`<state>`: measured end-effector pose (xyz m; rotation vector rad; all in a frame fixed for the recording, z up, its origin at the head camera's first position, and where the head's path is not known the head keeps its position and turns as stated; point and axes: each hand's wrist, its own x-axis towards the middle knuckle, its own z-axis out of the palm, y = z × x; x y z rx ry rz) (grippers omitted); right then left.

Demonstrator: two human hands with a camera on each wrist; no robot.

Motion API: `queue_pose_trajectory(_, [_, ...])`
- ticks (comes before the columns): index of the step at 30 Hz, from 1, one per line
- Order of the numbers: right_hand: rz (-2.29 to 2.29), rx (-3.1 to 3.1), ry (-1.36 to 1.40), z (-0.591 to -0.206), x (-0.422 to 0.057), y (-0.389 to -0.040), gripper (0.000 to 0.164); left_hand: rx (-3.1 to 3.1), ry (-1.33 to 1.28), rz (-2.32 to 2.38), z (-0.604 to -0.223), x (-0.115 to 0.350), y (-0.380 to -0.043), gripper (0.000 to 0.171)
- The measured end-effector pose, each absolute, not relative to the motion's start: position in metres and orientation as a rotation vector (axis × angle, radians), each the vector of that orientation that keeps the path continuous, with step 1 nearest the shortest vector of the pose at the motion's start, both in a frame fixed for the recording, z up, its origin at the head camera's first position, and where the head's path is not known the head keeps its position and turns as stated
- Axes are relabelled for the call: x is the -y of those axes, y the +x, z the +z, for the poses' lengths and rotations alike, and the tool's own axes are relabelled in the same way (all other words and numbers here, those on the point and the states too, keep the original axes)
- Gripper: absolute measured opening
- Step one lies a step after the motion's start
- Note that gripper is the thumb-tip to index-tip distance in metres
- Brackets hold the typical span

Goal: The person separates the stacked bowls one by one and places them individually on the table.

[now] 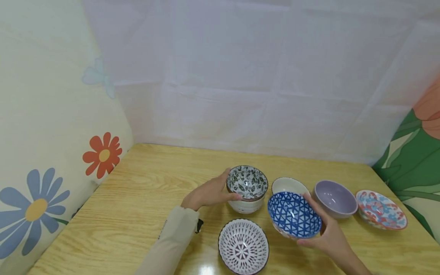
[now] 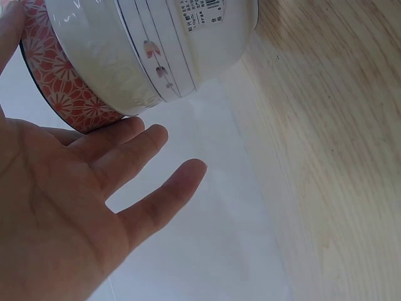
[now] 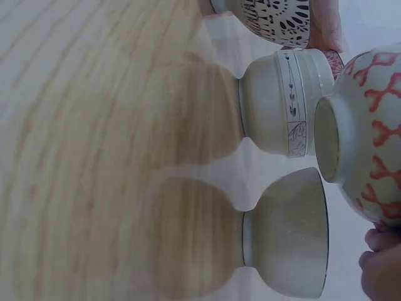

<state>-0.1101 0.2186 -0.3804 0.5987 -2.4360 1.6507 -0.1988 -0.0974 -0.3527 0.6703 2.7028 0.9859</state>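
Note:
My left hand (image 1: 213, 193) holds a bowl with dark green flowers inside (image 1: 246, 182) at its side, thumb near the rim. That bowl's red patterned outside (image 2: 59, 75) shows in the left wrist view, where some fingers extend past it. It sits in a white bowl with a thin floral band (image 2: 153, 53). My right hand (image 1: 330, 235) grips a bowl with blue triangles inside (image 1: 294, 214), tilted and raised over the table. Its outer wall with red marks (image 3: 382, 125) fills the right edge of the right wrist view.
A bowl with dark purple dashes (image 1: 243, 246) stands in front of the stack. Behind the blue bowl is a cream bowl (image 1: 288, 184). A plain purple bowl (image 1: 335, 198) and a red-and-blue patterned bowl (image 1: 381, 210) stand to the right on the wooden table (image 1: 154, 172).

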Motion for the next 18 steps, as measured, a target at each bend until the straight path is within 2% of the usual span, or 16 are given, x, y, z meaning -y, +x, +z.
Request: queue_pose_trajectory(18, [1.618,2.562,0.484,-0.396,-0.229,-0.102,0.1,-2.694,0.641,0.984,-0.353,0.096,-0.198,0.097])
